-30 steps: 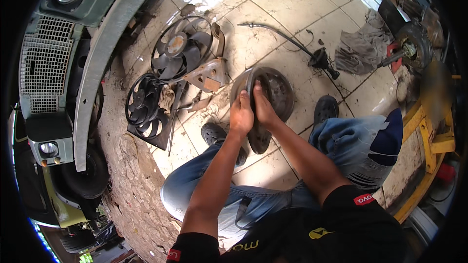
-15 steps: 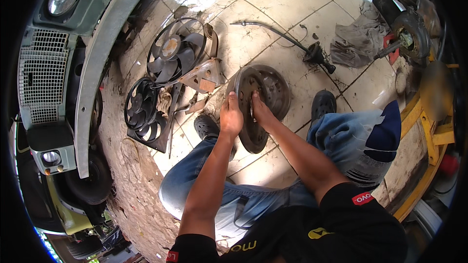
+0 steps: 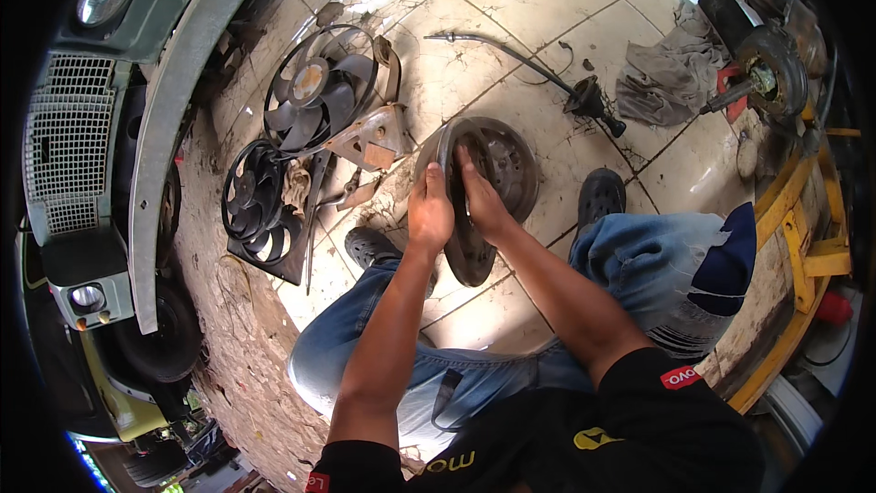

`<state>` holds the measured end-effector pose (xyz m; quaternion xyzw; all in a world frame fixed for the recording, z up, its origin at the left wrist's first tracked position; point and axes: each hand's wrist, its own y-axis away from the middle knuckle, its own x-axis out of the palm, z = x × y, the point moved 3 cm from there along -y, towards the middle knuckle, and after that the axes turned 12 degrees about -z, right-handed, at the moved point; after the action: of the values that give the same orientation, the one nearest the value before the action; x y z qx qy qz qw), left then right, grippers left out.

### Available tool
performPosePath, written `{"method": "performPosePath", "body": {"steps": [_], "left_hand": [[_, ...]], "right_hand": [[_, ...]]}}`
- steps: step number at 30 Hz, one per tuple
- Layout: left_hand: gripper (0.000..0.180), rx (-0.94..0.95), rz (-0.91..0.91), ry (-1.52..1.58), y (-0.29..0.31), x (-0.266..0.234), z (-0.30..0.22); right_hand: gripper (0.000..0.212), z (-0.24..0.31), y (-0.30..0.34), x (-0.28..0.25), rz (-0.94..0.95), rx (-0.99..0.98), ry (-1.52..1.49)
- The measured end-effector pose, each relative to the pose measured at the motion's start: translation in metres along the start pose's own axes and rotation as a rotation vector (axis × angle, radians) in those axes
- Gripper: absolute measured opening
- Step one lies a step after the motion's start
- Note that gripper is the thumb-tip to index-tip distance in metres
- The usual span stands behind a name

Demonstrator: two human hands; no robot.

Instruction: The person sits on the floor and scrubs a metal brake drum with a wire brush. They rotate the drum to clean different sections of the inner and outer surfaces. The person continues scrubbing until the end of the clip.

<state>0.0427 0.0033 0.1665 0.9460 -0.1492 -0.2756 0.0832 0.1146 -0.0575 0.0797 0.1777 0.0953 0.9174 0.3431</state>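
A dished, dark metal disc [image 3: 471, 265], much like a steel wheel rim, is tipped up on its edge between my feet. My left hand [image 3: 430, 212] grips it on the left, thumb up along the rim and the other fingers hidden behind it. My right hand [image 3: 484, 205] lies against the inner face, fingers stretched out flat toward the top. Just behind it rests a second round metal disc [image 3: 518, 169] with holes, lower on the tiles and partly covered by the first.
Left of the discs lie two black radiator fans [image 3: 319, 91] and a metal bracket [image 3: 370, 139]. A lever with a rubber boot [image 3: 586, 96] and a grey rag [image 3: 662, 78] lie ahead. A yellow frame [image 3: 803, 260] stands right; a vehicle bumper [image 3: 169, 119] runs along the left.
My right hand has slid farther up the disc's inner face, its fingers now straighter. The left hand keeps its grip. The whole view has shifted slightly.
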Motion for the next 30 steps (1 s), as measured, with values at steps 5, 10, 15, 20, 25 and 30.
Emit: {"method": "performPosePath", "body": {"steps": [5, 10, 15, 20, 25, 30], "left_hand": [[0.064, -0.042, 0.059, 0.039, -0.005, -0.004, 0.010], [0.061, -0.053, -0.001, 0.076, 0.001, -0.007, -0.003], [0.060, -0.066, 0.025, 0.102, -0.003, -0.007, 0.015], [0.063, 0.021, -0.022, 0.105, -0.008, 0.000, 0.012], [0.060, -0.066, 0.006, 0.054, -0.006, -0.003, 0.014], [0.062, -0.016, 0.005, 0.057, -0.011, 0.005, 0.009]], "right_hand": [[0.066, -0.024, -0.006, 0.003, -0.014, 0.163, -0.060], [0.067, -0.007, 0.008, 0.001, 0.052, -0.036, 0.104], [0.067, 0.007, 0.010, 0.011, 0.060, 0.071, -0.132], [0.067, -0.017, 0.009, -0.005, 0.051, 0.019, 0.062], [0.065, 0.024, 0.017, 0.011, 0.082, 0.002, -0.129], [0.062, -0.016, 0.008, -0.010, 0.019, 0.008, 0.000]]}}
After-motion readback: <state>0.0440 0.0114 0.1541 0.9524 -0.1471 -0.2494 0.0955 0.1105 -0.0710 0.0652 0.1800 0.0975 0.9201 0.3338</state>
